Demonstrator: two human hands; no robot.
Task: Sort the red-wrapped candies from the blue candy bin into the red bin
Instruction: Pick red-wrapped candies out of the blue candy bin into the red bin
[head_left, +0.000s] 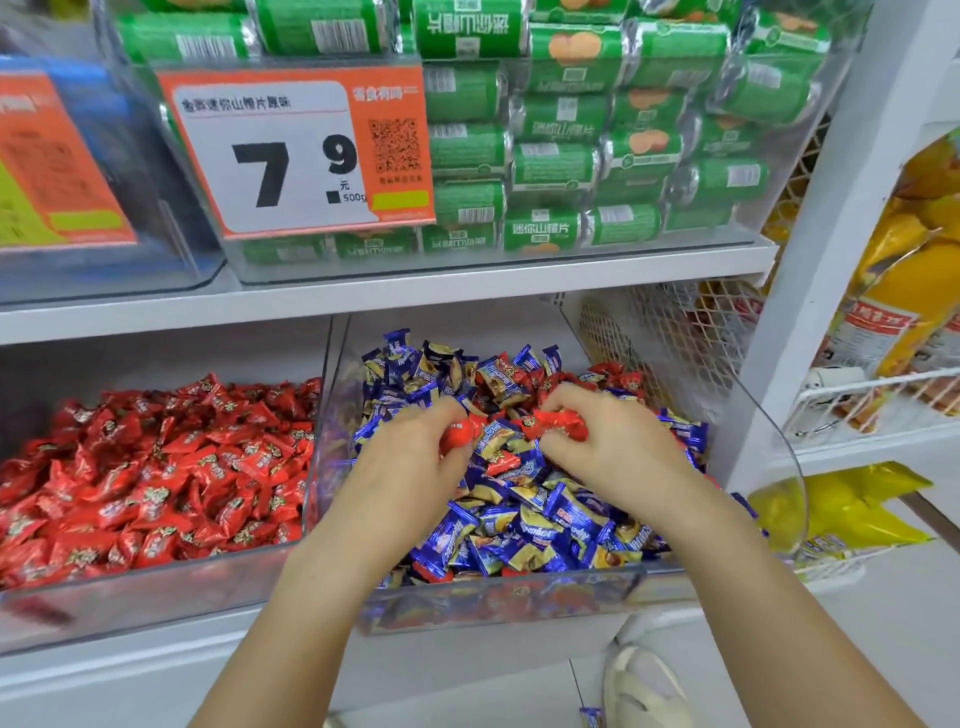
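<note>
Now our left hand (415, 452) grips a red candy (460, 434) over the blue bin (498, 597). Our right hand (608, 441) pinches another red candy (558, 423) mid-bin.

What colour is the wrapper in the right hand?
Red, seen in the head view: right hand pinches a red-wrapped candy.

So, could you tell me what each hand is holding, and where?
Left hand pinches a red candy at its side; right hand grips another red candy at its end.

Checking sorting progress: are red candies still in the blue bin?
Yes. Red candies lie among blue ones in the blue bin; each hand grips more.
</note>
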